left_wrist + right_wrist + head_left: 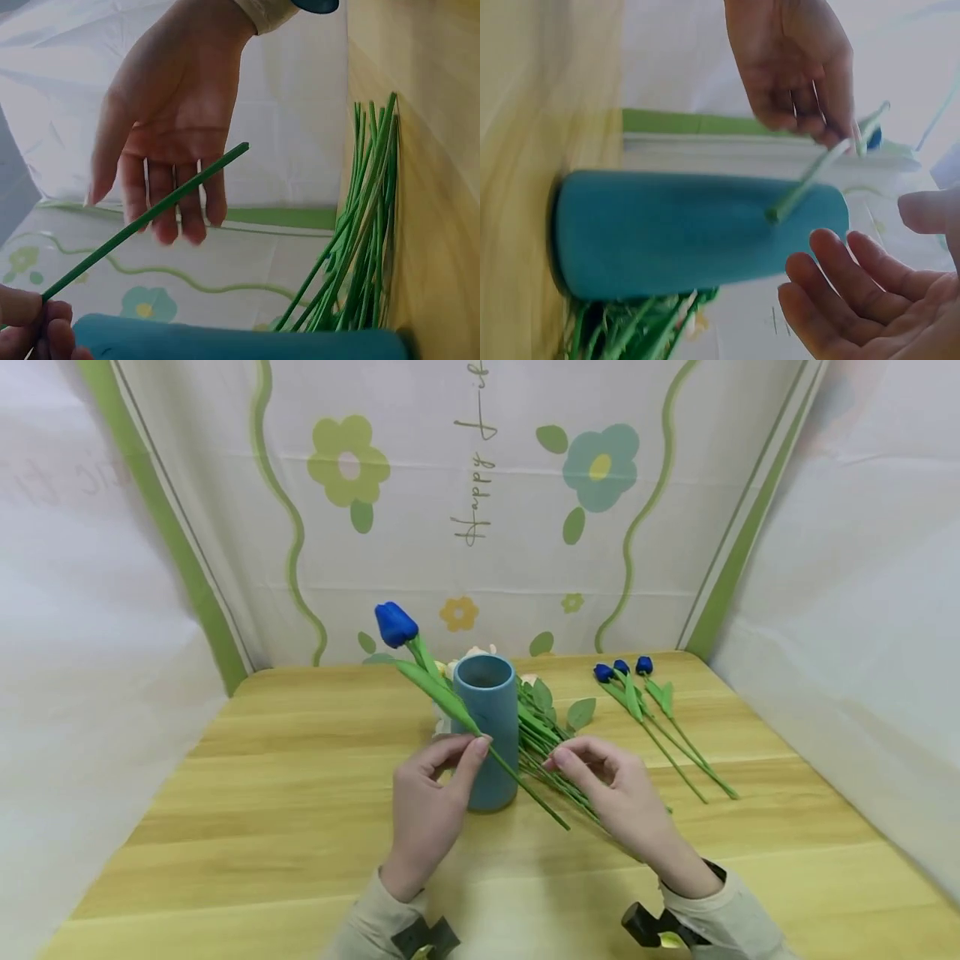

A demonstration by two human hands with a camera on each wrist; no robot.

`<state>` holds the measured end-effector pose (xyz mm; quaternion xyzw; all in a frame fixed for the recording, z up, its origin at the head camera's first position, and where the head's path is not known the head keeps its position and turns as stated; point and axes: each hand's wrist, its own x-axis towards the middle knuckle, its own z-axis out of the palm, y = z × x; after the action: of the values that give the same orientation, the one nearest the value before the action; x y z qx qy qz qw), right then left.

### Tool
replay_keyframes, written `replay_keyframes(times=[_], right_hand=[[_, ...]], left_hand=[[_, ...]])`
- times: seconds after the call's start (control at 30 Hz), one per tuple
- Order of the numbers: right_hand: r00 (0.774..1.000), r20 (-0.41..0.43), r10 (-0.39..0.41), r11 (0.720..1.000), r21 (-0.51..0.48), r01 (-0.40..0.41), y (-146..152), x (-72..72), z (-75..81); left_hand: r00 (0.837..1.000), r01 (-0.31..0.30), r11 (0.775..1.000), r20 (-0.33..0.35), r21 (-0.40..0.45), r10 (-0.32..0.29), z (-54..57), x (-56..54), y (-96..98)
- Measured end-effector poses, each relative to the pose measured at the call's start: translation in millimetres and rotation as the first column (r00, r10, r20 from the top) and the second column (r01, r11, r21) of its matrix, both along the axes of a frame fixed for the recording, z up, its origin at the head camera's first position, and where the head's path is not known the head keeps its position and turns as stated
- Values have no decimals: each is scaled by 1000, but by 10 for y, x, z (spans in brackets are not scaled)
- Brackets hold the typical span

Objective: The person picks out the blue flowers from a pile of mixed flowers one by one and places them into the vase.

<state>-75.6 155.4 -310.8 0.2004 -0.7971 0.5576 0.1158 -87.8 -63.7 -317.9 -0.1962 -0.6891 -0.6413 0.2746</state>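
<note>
My left hand (431, 802) pinches the green stem of a blue artificial tulip (396, 625) between thumb and fingertips. The tulip slants across the front of a blue cylindrical vase (491, 727), its bloom to the upper left and the cut stem end (238, 150) to the lower right. To the right of the vase my right hand (618, 793) is held in the air near that stem end. Its fingers (855, 277) are loosely bent, with nothing between them in the right wrist view. The vase stands upright, and its visible mouth holds no stems.
Behind and right of the vase lies a bunch of green stems (555, 768) with leaves; pale blooms (476, 653) peek out behind it. Several more blue tulips (643, 666) lie at the right on the wooden table (300, 827). Printed cloth (420, 552) hangs behind.
</note>
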Motion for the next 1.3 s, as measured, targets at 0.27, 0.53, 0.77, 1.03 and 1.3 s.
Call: replay_keyframes(times=[0.27,0.53,0.77,1.03,1.3], right_hand=[[996,17,-89,994,-66,90,176,-20,-28],[992,68,-105,992,-69,110,213,-18,-68],[992,73,-106,991,-73,112,224,-15,-80],[988,98,-119,991,-51,124,238,-2,-89],[987,92,-129,991,-15,131,217,-6,-94]], left_hand=[[995,-50,999,-85,-12,49,269,-136,-191],[989,-96,995,-109,34,99,450,-238,-300],[987,-121,986,-90,111,131,533,-341,-320],[966,-202,961,-121,190,228,584,-494,-315],[946,-265,910,-96,319,309,604,-604,-350]])
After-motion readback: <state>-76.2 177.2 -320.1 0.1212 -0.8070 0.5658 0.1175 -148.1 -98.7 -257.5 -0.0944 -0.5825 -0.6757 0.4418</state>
